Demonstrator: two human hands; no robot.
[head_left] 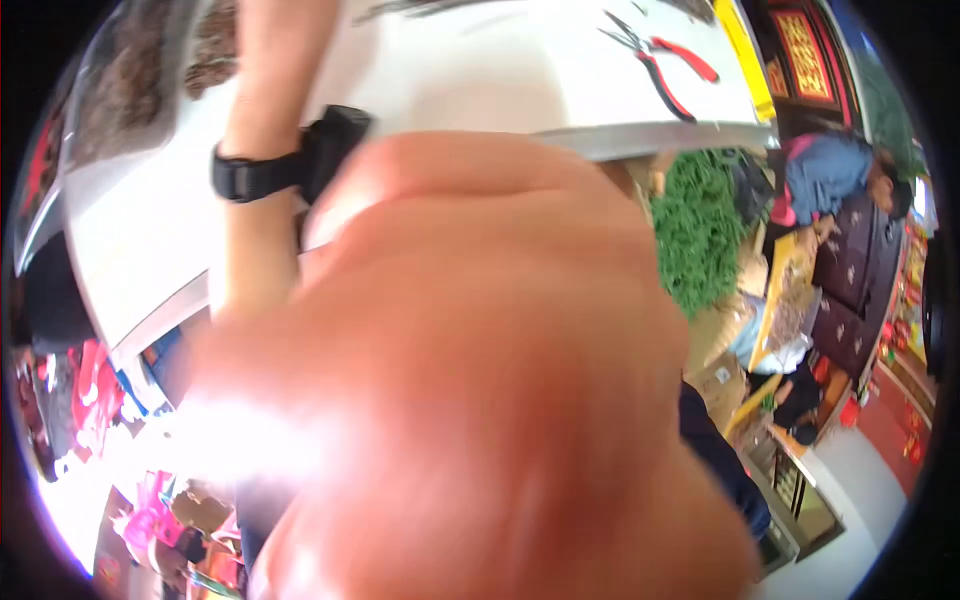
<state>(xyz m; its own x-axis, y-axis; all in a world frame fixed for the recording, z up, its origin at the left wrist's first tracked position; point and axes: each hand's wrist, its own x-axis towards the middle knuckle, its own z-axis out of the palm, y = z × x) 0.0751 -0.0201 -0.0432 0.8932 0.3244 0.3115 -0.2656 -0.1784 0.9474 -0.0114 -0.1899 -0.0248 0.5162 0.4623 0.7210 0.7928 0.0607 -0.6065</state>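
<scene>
A blurred expanse of bare skin (480, 380) fills the middle, very close to the camera; no fingers can be made out on it. At the upper left, a bare forearm (265, 110) wears a black wristwatch (330, 150) on a dark strap. It reaches down over the white table (480, 70), and its hand is hidden or lost in the blur. I cannot tell which arm it is, nor what either hand holds. Pliers with red and black handles (655, 65) lie with handles spread on the table, apart from the skin and forearm.
Brown dried-looking material (130, 75) lies at the table's upper left. Beyond the table edge is a heap of green strands (697, 230). A person in blue (835, 170) is by a yellow-edged tray (785, 300) at the right. A cardboard box (720, 385) stands below. Glare washes out the lower left.
</scene>
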